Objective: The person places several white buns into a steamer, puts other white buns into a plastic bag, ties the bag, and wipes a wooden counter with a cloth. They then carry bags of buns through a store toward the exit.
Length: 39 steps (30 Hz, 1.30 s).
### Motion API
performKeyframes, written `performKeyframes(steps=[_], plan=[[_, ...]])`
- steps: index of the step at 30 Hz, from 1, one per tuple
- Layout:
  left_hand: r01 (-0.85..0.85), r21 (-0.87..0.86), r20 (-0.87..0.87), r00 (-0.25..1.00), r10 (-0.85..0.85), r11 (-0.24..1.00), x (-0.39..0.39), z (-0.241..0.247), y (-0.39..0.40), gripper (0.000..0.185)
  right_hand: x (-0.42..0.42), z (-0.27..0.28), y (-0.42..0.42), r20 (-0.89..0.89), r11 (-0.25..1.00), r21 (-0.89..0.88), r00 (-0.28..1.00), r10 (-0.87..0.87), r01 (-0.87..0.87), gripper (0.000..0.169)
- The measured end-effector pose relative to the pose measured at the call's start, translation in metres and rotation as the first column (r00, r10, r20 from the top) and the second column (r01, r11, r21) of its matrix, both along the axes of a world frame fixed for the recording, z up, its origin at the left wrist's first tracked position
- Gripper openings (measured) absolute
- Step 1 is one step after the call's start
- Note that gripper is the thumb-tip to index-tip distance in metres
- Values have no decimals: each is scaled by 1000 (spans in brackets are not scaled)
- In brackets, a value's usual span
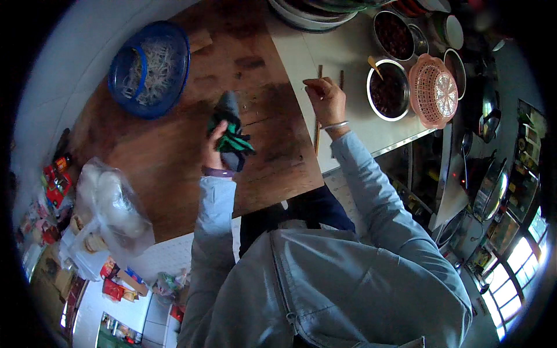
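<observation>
My left hand [214, 148] grips a bunched dark grey, black and green fabric item [230, 141], possibly gloves, above the brown wooden board [270, 161]. My fingers hide part of the bundle. Over the pale countertop [304, 52] at the right, my right hand [327, 98] has loosely bent fingers, and no held object shows. Thin wooden sticks, apparently chopsticks [317, 141], lie on the counter beside and partly behind that hand. At the board's far left, a blue plastic basin [186, 74] holds a tangle of pale, thin strips.
Right of my right hand stand a metal bowl [370, 98] with dark contents and a yellowish utensil, another filled bowl [376, 30], and a pink plastic basket [420, 93]. Large stacked basins [304, 21] stand behind. A clear plastic bag [109, 204] with white contents sits at the board's left edge.
</observation>
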State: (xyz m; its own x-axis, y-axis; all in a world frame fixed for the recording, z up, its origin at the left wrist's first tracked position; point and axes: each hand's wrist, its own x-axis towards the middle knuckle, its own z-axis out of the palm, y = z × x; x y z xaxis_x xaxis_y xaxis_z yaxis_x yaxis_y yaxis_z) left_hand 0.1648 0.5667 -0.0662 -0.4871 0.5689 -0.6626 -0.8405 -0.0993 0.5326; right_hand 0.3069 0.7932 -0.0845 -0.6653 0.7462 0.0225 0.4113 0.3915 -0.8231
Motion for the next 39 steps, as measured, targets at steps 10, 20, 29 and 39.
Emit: performKeyframes(steps=[10, 20, 29, 39], plan=[[-58, -109, 18, 998, 60, 992, 13, 14, -46, 28, 3, -51, 13, 358, 931, 332, 933, 25, -152, 9], [-38, -108, -38, 999, 35, 993, 22, 21, -80, 37, 49, 18, -44, 147, 935, 43, 928, 342, -351, 9], [-79, -95, 25, 996, 82, 992, 28, 22, -94, 33, 46, 6, -67, 166, 903, 219, 926, 338, -369, 8], [-97, -91, 27, 995, 100, 991, 28, 24, -108, 32, 5, -2, -69, 172, 958, 77, 950, 261, -277, 8]])
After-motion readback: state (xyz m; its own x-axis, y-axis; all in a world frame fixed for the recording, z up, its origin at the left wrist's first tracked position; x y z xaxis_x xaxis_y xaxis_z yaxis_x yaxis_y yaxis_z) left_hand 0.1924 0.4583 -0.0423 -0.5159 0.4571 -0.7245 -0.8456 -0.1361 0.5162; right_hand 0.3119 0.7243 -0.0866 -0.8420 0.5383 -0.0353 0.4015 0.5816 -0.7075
